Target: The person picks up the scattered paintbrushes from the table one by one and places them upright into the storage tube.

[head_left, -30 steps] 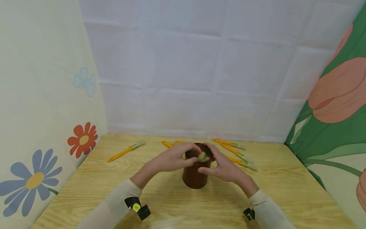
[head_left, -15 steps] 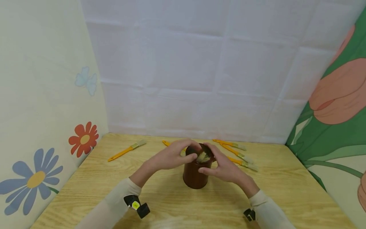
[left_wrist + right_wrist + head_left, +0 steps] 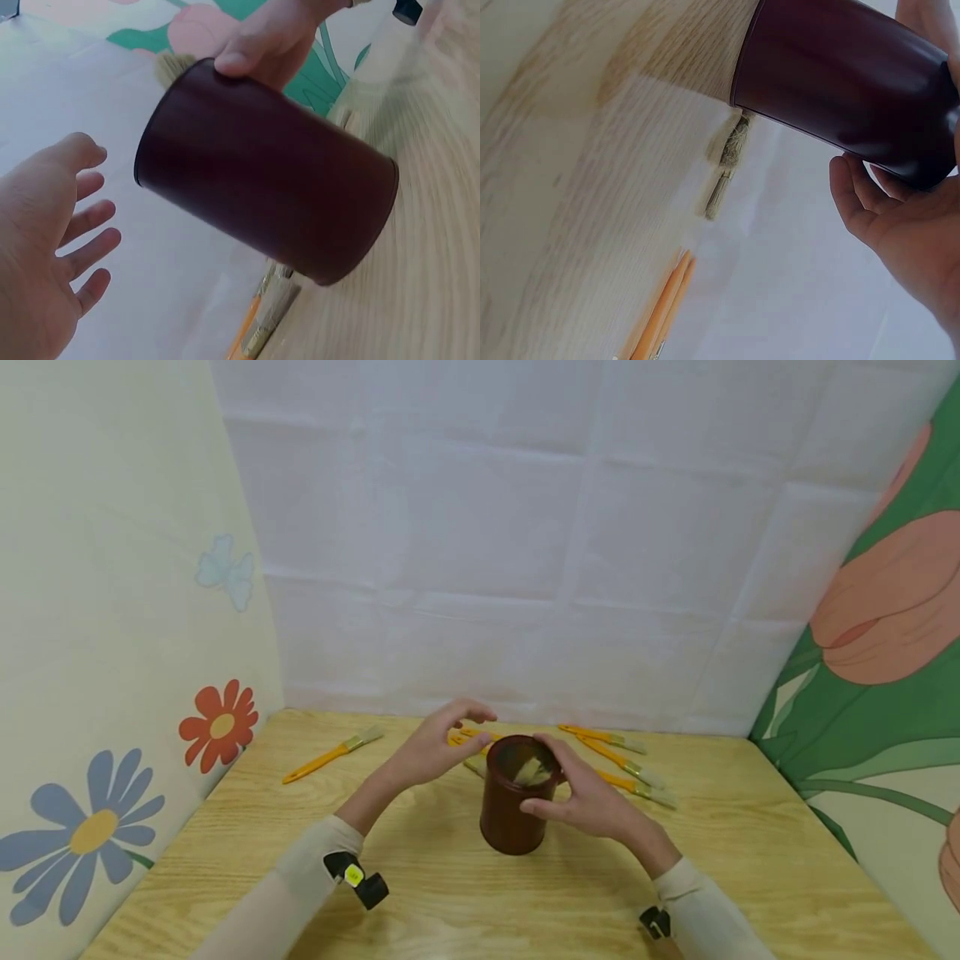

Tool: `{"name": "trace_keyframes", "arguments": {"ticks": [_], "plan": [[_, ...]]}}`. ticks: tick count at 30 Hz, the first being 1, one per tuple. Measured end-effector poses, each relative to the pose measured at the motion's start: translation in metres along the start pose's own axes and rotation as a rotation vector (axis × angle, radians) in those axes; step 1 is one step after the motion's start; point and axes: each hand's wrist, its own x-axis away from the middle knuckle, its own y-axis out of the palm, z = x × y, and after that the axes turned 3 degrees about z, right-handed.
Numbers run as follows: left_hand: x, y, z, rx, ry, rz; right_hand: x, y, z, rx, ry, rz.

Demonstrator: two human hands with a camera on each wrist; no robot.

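A dark brown, round pen holder (image 3: 513,817) stands upright on the table, its mouth facing up. Pale bristles of a paintbrush (image 3: 533,771) show inside the rim; the rest of that brush is hidden. My right hand (image 3: 592,797) holds the holder at its upper right, thumb in front and fingers round the far side. My left hand (image 3: 429,749) hovers left of the rim, fingers loosely bent and apart, holding nothing. Below and beyond its fingertips lie paintbrushes (image 3: 476,765), partly covered by the holder. In the left wrist view a gap separates the left hand (image 3: 45,232) from the holder.
One orange-handled paintbrush (image 3: 322,762) lies at the table's back left. Several more paintbrushes (image 3: 613,757) lie behind and right of the holder, bristles pointing right. A white cloth wall (image 3: 480,568) closes off the back; flowered panels (image 3: 885,693) stand at both sides.
My left hand has come off the holder's mouth and moved left and back, uncovering the rim and brushes behind it. The right hand and the holder stay in place.
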Motion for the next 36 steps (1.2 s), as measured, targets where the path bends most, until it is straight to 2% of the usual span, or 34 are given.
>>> {"name": "trace_keyframes", "arguments": {"ticks": [4,11,16,18,22,29,33,36], "plan": [[-0.001,0.001,-0.015,-0.073,-0.057,0.039,0.003,-0.002,0.000,0.010,0.018,0.004],[0.004,-0.007,-0.041,-0.231,-0.242,0.061,0.006,-0.005,0.002,0.019,0.043,0.010],[0.014,-0.020,-0.053,-0.381,-0.391,0.109,0.003,-0.003,0.002,0.030,0.034,-0.001],[0.017,-0.025,-0.057,-0.428,-0.429,0.127,0.002,-0.002,0.003,0.031,0.022,-0.005],[0.025,-0.034,-0.063,-0.503,-0.523,0.135,0.001,-0.001,0.002,0.030,0.028,-0.006],[0.046,-0.054,-0.088,-0.599,-0.657,0.185,-0.001,-0.002,0.000,0.020,0.014,-0.013],[0.058,-0.070,-0.098,-0.629,-0.730,0.164,-0.001,-0.002,0.000,0.021,0.013,-0.011],[0.067,-0.079,-0.103,-0.642,-0.750,0.129,0.000,-0.002,0.001,0.021,0.015,-0.011]]}}
